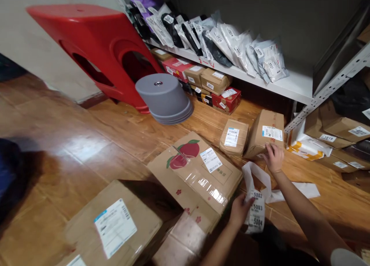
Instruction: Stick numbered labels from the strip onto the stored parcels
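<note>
My left hand (240, 211) is closed on a strip of white number labels (256, 208), printed 5002, 5003 and 5004. The strip's backing paper (260, 172) loops up and trails to the right across the floor. My right hand (273, 157) is at the lower front of a tall cardboard box (264, 123), fingers bent and close together; whatever is between them is too small to make out. A shipping label is on that box. Beside it on the left sits a smaller cardboard box (234, 137). A larger carton printed with red fruit (185, 154) lies nearer me.
Another carton (115, 219) stands at the front left. Behind are a grey step stool (162, 96) and a red plastic stool (95, 38). Numbered parcels (228, 42) line a white shelf (297, 83), with boxes (215, 81) beneath it. More boxes (335, 135) are stacked at right.
</note>
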The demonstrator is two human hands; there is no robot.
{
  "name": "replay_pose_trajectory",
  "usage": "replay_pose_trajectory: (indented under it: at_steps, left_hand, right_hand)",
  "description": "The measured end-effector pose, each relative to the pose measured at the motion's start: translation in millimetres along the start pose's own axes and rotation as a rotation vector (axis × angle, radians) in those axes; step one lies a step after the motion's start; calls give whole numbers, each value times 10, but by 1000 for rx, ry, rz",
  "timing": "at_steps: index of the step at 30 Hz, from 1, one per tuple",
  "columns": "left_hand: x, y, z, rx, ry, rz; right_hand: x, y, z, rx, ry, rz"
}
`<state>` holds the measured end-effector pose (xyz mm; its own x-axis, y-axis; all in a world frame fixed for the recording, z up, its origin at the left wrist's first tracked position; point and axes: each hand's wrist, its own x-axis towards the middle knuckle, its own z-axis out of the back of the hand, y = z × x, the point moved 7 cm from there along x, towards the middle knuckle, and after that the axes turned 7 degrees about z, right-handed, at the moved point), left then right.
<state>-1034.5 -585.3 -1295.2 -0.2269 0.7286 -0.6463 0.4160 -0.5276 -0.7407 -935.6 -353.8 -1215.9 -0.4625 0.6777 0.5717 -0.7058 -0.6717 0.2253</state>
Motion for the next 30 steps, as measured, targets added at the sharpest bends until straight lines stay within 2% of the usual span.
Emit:
replay_pose_trajectory:
  at_steps: [2,3,5,6,7,8,11,17,20,23,26,28,30]
  left_hand:
    - [11,-157,125,-92,-59,-26]
    - [18,-245,203,-135,-105,-49]
    - [23,-430,365,-177,-211,-133]
    - [20,-518,438,-180,-262,-184]
    - [19,-588,491,-175,-295,-224]
    - [26,-635,521,-167,-306,-240]
    - [74,-642,514,-176,-239,-166]
    - [103,-603,465,-234,-174,-83]
    - [149,-606,481,-220,-193,-112]
    - [207,-564,538,-176,-252,-135]
    - [240,-453,588,-150,-285,-97]
    - [227,-379,594,-145,-284,-75]
    - [188,-312,557,-137,-251,-55]
  right_hand:
    - [-62,183,124,177,-25,-69]
    - [-113,342,130,315,34,-65]
    - [-281,777,-12,674,371,-13]
    - [-385,956,-77,823,523,-47]
    - [-472,1091,-128,937,634,-104]
    - [-526,1165,-163,1009,684,-183]
    - [-508,1165,-207,1054,622,-330]
    - [-446,1040,-290,1091,579,-429]
    - [-472,1006,-316,1082,563,-468]
    - [-473,1004,-349,1047,559,-424]
    - [-432,1052,-449,966,569,-279]
    - [-377,1078,-579,864,550,-188]
    - [-297,1064,-760,750,494,-168]
